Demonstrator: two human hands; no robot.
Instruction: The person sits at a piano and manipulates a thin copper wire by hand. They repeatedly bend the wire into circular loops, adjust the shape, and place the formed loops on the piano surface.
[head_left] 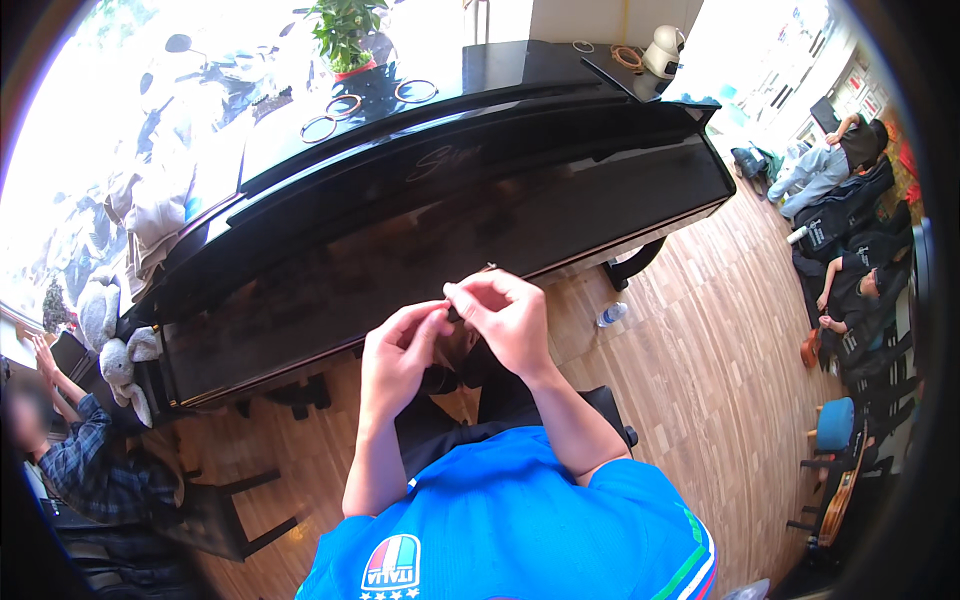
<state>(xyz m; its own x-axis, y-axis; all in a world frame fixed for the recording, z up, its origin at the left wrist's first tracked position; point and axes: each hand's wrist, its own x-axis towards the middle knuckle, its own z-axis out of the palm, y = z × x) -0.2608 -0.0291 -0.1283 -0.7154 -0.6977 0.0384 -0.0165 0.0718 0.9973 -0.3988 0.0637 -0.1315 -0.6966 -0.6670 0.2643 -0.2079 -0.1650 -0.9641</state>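
Observation:
My left hand [398, 362] and my right hand [508, 322] meet in front of the closed black piano [400, 245], thumbs and index fingers pinched together at a small dark item too hidden to name. A sliver of something thin shows above my right fingers. Several rings or bands [343, 106] lie on the piano top. A potted plant [340, 35] and a white rounded device [662, 52] stand there too.
A grey plush rabbit [125, 370] sits at the piano's left end, near a seated person [75, 450]. A bottle [611, 315] stands on the wooden floor. At right are two people [820, 170], a blue stool [835, 423] and a guitar [835, 500].

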